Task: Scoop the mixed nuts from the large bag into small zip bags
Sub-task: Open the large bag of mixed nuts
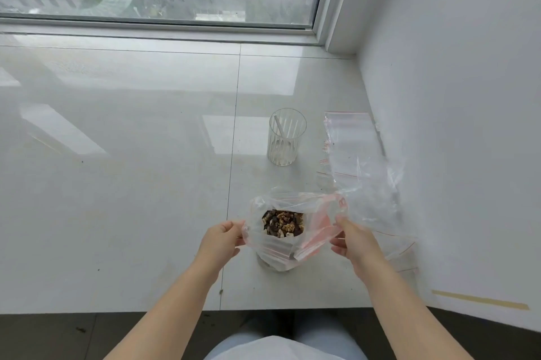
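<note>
Nearby: ribbed glass (286, 137) | zip bags (351, 137) | stick inside, perhaps

Both bare forearms reach forward from the bottom of the view, angled inward toward each other. The left hand (221, 238) is at the left edge of the large bag (281, 245), its thumb and fingers curled and pinching the plastic rim. The right hand (349, 244) is at the bag's right edge, thumb on top and fingers curled below, pinching the plastic there. The 2 hands are level with each other and apart, with the bag's mouth between them. Both wrists are nearly straight.
</note>
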